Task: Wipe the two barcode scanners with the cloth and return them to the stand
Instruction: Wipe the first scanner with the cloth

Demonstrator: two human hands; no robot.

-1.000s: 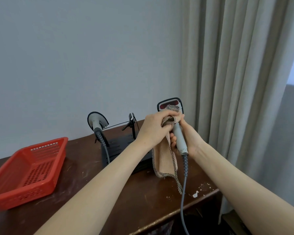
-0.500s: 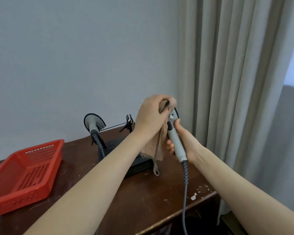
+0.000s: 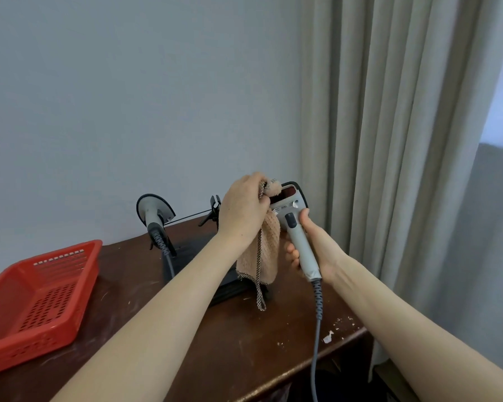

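Note:
My right hand [image 3: 314,245] grips the handle of a grey barcode scanner [image 3: 298,236], held upright above the table with its red window at the top. My left hand [image 3: 244,210] holds a beige cloth [image 3: 263,253] bunched against the left side of the scanner's head; the rest of the cloth hangs down. The scanner's coiled cable [image 3: 317,329] drops past the table's front edge. A second grey scanner [image 3: 153,211] sits in the black stand [image 3: 195,253] at the back of the table, its head up.
A red plastic basket [image 3: 38,300] lies on the left of the dark wooden table [image 3: 244,358]. A beige curtain [image 3: 389,140] hangs at the right, close to the table's corner. The wall stands right behind the stand.
My left hand with the cloth has slid from over the scanner's head to its left side, uncovering the red window. The hanging cloth has swung lower.

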